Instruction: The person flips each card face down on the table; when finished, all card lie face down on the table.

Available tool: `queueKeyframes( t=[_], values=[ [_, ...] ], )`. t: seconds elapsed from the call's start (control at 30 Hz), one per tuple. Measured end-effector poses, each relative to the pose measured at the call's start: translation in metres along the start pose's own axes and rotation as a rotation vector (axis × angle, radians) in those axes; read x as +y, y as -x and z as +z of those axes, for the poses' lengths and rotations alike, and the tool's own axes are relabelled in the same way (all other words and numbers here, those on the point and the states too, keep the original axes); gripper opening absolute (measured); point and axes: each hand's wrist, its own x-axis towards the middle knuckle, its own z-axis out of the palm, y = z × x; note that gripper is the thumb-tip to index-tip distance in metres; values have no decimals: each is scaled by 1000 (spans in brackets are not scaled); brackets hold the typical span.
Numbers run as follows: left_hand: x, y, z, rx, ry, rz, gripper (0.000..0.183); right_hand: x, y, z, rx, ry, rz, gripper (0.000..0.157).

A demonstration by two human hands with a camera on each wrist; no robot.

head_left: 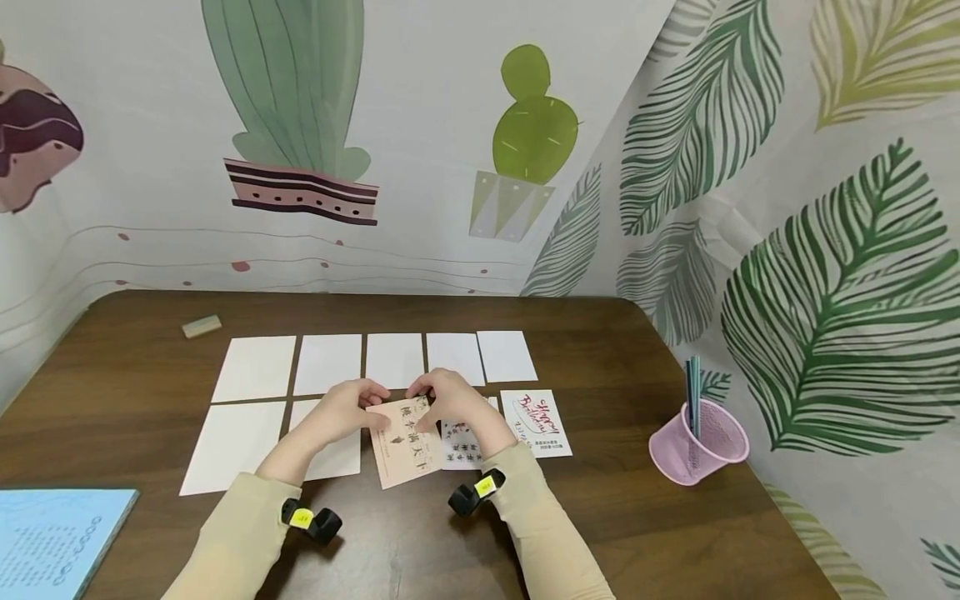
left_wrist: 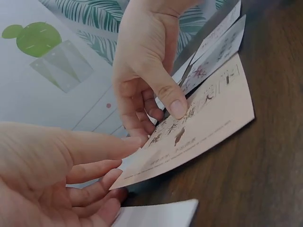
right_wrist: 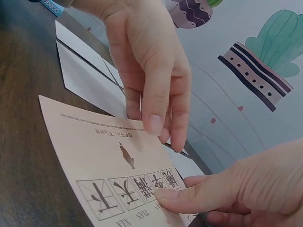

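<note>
A peach card (head_left: 408,457) printed with Chinese characters is held between both hands, slightly tilted over the table. At its upper left corner my left hand (head_left: 347,410) pinches it, thumb on the printed face and fingers behind. On the upper right my right hand (head_left: 452,397) grips it, its thumb (right_wrist: 177,199) lying across the characters. Right of it, partly hidden by the right hand and wrist, lies a white card with dark writing (head_left: 461,450). Beside that is a white card with red "Happy Birthday" lettering (head_left: 536,421).
Blank white cards (head_left: 258,367) form a back row, with more blank cards (head_left: 236,446) at front left. A pink mesh pen cup (head_left: 675,450) holds pens at the right edge. A blue booklet (head_left: 56,533) lies at left; a small pale block (head_left: 202,326) sits at back left.
</note>
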Motion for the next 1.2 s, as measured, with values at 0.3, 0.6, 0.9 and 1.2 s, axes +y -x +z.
queueKeyframes(
  t=[0.3,0.6,0.9,1.2],
  values=[
    [-4,0,-1,-2,156,-67,49,-1,1,1,31,-32,0,42],
    [-7,1,-7,-25,165,-62,51,1,0,1,45,-59,12,42],
    [-10,1,-11,12,152,-81,50,0,0,1,60,-100,8,41],
    [-5,1,-11,35,165,-121,53,3,-2,-1,68,-234,-26,43]
  ],
)
